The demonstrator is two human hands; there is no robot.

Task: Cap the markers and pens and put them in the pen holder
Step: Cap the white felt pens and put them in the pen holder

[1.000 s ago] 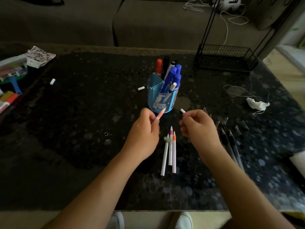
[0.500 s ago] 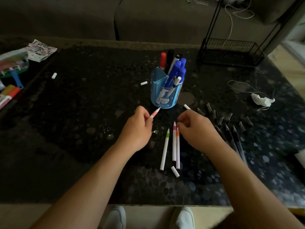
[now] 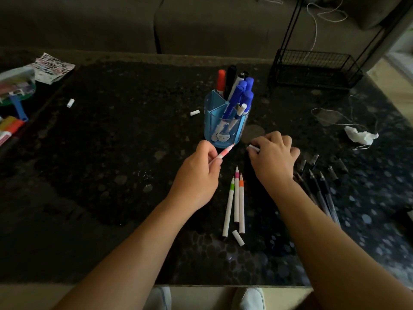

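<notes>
1. Our left hand [image 3: 196, 175] is raised a little above the table, thumb and forefinger pinched on a pen [image 3: 223, 153] whose tip points up and to the right.
2. Our right hand [image 3: 273, 159] is lowered palm-down, fingers curled, with a white cap [image 3: 253, 148] showing at the fingertips.
3. Both forearms are bare and reach forward from the lower edge, the hands near each other but apart.
</notes>
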